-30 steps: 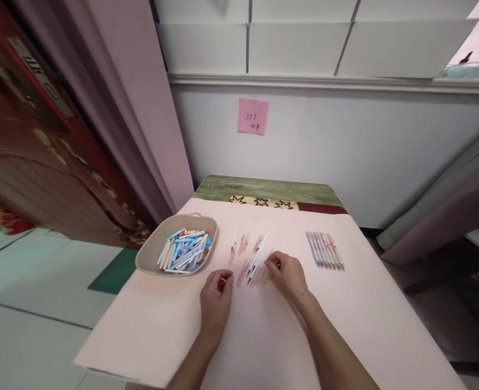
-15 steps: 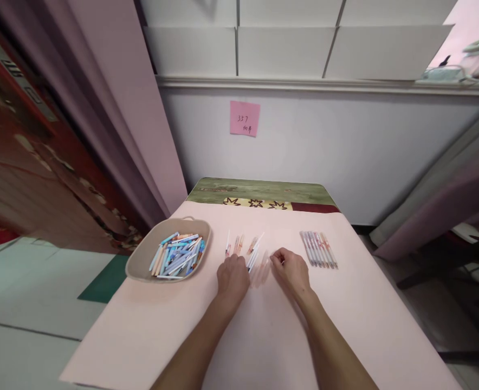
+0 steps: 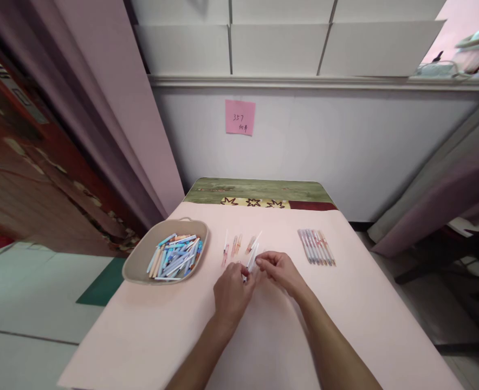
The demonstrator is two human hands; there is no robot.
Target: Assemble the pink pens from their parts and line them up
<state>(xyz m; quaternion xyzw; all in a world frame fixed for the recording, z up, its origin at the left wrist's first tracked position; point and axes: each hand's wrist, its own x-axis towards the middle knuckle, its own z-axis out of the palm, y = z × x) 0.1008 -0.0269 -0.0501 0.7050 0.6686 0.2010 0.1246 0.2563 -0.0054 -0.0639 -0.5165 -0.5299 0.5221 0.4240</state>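
My left hand is closed in a pinch, with a small pale, dark-ended piece showing at its fingertips, too small to name. Close beside it, my right hand has thumb and forefinger pressed together; what they grip, if anything, is hidden. Between and just beyond the fingertips lie slim white pen refills, partly covered. Short pinkish-orange pen parts lie further left, near a thin part with a pink grip. To the right, several assembled-looking pens lie side by side in a neat row.
At the left of the pink-covered table stands a beige basket filled with blue, white and orange pen parts. A white wall with a pink note rises behind the table. Curtains hang on both sides.
My right hand has moved left, up to my left hand. The left hand has drawn back slightly and turned its fingers toward the right one, uncovering the pink-gripped part.
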